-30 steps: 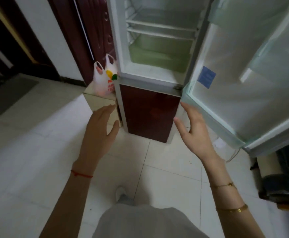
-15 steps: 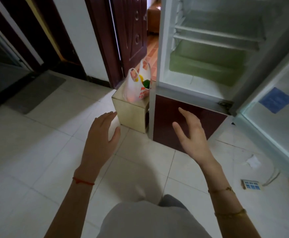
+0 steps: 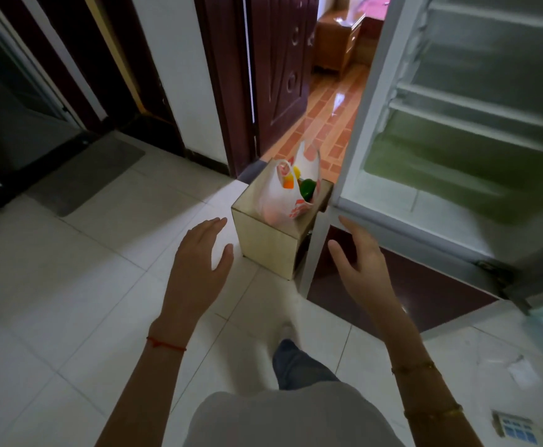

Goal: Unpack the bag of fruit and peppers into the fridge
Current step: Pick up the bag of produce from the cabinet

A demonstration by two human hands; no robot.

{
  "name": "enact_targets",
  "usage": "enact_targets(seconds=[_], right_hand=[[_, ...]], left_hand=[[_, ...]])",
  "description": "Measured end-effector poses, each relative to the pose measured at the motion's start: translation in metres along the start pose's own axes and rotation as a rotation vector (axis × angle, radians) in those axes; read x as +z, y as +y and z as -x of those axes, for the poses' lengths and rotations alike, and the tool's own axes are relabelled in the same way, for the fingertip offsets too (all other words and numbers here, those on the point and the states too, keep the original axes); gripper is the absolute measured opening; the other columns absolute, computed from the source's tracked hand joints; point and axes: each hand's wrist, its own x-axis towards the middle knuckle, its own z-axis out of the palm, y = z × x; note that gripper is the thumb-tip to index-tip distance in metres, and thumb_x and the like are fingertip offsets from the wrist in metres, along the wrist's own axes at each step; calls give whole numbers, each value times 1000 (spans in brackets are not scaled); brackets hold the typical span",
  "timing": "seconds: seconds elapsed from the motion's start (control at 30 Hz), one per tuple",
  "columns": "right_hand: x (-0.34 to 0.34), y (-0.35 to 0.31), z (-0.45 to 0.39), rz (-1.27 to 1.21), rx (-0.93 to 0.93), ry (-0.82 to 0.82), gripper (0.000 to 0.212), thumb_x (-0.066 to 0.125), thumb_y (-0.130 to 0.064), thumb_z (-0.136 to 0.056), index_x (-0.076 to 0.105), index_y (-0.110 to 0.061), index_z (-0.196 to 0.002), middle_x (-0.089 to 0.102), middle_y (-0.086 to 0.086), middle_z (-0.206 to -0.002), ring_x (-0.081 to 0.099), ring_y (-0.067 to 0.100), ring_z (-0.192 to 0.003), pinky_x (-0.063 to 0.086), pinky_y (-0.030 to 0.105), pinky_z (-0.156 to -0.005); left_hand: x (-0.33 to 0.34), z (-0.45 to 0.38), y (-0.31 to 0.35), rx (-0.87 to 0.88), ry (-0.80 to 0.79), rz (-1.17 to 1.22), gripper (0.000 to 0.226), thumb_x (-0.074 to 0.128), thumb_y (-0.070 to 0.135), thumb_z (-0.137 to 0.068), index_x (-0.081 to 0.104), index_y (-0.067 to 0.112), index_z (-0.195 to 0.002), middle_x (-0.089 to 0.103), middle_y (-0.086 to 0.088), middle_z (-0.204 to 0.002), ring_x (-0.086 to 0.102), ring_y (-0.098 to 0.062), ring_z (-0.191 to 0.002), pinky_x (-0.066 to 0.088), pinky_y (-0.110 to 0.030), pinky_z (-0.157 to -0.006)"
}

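**Both hands empty, bag sitting on the little box by the fridge**

So the white plastic bag [image 3: 279,196] is standing upright on top of a small tan box [image 3: 268,246] on the floor, right beside the left edge of the open fridge [image 3: 354,133]. The bag's handles stick up and its mouth gapes a bit, so you can see a green pepper [image 3: 307,188] inside, plus something yellow and orange next to it; can't tell exactly what those are. There's red print on the bag's lower side.

The left hand [image 3: 199,256] is out in front, palm down, fingers spread loosely, holding nothing, near the box's left side but not touching it. The right hand [image 3: 360,256] is also spread wide and empty, hanging in front of the dark red lower panel [image 3: 392,285] of the fridge, just right of the box.

The fridge's upper compartment is wide open, with bare shelves [image 3: 476,114] and a greenish drawer [image 3: 457,169] at the bottom. The floor is white tile [image 3: 70,269], and a dark wooden door [image 3: 279,75] stands behind the bag.
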Motion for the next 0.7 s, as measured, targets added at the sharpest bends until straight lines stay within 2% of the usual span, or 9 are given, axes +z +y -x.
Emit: enact_targets(seconds=[0.1, 0.27, 0.3, 0.4, 0.43, 0.5, 0.6, 0.63, 0.7], right_hand=[[6, 1, -57, -24, -6, -10, 47, 53, -29, -99, 43, -21, -144, 49, -8, -139, 35, -3, -125, 29, 22, -105], [19, 5, -151, -47, -17, 8, 42, 54, -24, -100, 47, -15, -140, 48, -14, -123, 38, -7, -111, 25, -6, -89], [23, 6, -169, -31, -29, 9, 43, 54, -25, -100, 47, -14, -140, 49, -11, -126, 41, -2, -115, 27, -3, -93], [36, 15, -218, 2, -47, -15, 48, 48, -38, -99, 47, -14, -140, 54, -1, -137, 49, 13, -125, 43, 30, -105], [40, 18, -232, 6, -39, -23, 51, 45, -43, -98, 46, -14, -141, 54, 1, -137, 50, 15, -126, 45, 34, -105], [48, 20, -256, 4, -40, -18, 55, 42, -46, -97, 46, -13, -140, 55, 2, -135, 51, 13, -123, 45, 28, -103], [61, 23, -284, 8, -33, 8, 48, 45, -41, -99, 48, -15, -138, 56, -4, -131, 50, 2, -115, 40, 7, -94], [67, 25, -293, 12, -11, 16, 47, 47, -39, -98, 47, -16, -139, 55, -7, -130, 49, 1, -114, 40, 5, -93], [78, 32, -312, 13, 62, 39, 46, 49, -38, -98, 46, -19, -139, 54, -7, -132, 52, 7, -118, 46, 19, -100]], left_hand=[[8, -53, -6, -4, 10, -5, 44, 57, 22, -98, 53, 10, -140, 56, -9, -143, 50, -23, -134, 34, -31, -110], [26, -137, -13, 5, 10, 8, 44, 56, 24, -97, 53, 10, -140, 58, -8, -141, 51, -22, -132, 34, -28, -108], [30, -151, -14, 2, 3, 15, 46, 54, 27, -97, 53, 11, -139, 58, -7, -140, 51, -21, -131, 35, -28, -108], [40, -190, -18, -7, -31, 33, 50, 48, 33, -94, 54, 11, -139, 58, -7, -140, 51, -20, -131, 35, -27, -108], [44, -201, -21, -12, -46, 38, 51, 48, 34, -94, 54, 11, -139, 58, -6, -140, 51, -20, -131, 34, -26, -107], [52, -225, -29, -15, -72, 44, 51, 47, 36, -94, 54, 12, -139, 59, -6, -140, 51, -20, -131, 35, -27, -107], [63, -260, -43, 3, -121, 39, 53, 44, 40, -94, 56, 13, -138, 60, -5, -138, 52, -21, -129, 38, -30, -106], [67, -272, -48, 14, -137, 42, 53, 44, 41, -94, 56, 13, -137, 60, -5, -138, 53, -21, -128, 40, -32, -106], [73, -295, -58, 40, -161, 55, 50, 46, 38, -94, 57, 12, -136, 61, -6, -136, 55, -21, -126, 44, -33, -104]])
